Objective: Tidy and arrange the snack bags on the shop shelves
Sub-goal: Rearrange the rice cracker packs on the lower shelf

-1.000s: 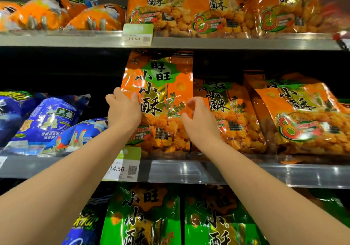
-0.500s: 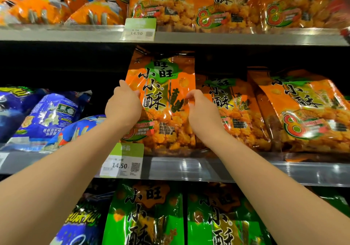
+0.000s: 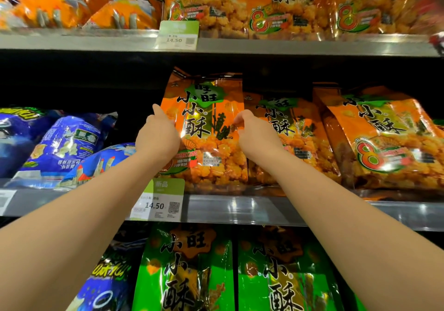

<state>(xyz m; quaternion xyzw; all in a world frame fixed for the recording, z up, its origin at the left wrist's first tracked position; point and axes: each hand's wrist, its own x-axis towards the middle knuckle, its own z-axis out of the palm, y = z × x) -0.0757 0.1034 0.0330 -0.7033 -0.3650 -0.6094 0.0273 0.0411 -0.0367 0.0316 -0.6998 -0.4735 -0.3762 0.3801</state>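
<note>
An orange snack bag (image 3: 206, 128) with black characters stands upright at the front of the middle shelf (image 3: 240, 208). My left hand (image 3: 157, 135) grips its left edge, thumb up along the side. My right hand (image 3: 255, 134) pinches its right edge with curled fingers. Right of it, two more orange bags of the same kind, one (image 3: 295, 137) beside it and one (image 3: 384, 140) further right, lean back on the same shelf.
Blue snack bags (image 3: 62, 142) lie on the middle shelf to the left. The top shelf (image 3: 264, 46) carries orange bags. Green bags (image 3: 187, 270) stand on the shelf below. Price tags (image 3: 159, 202) hang on the shelf edges.
Both hands have slid up the sides of the orange bag, and the bag now stands straighter and taller. The view has shifted slightly.
</note>
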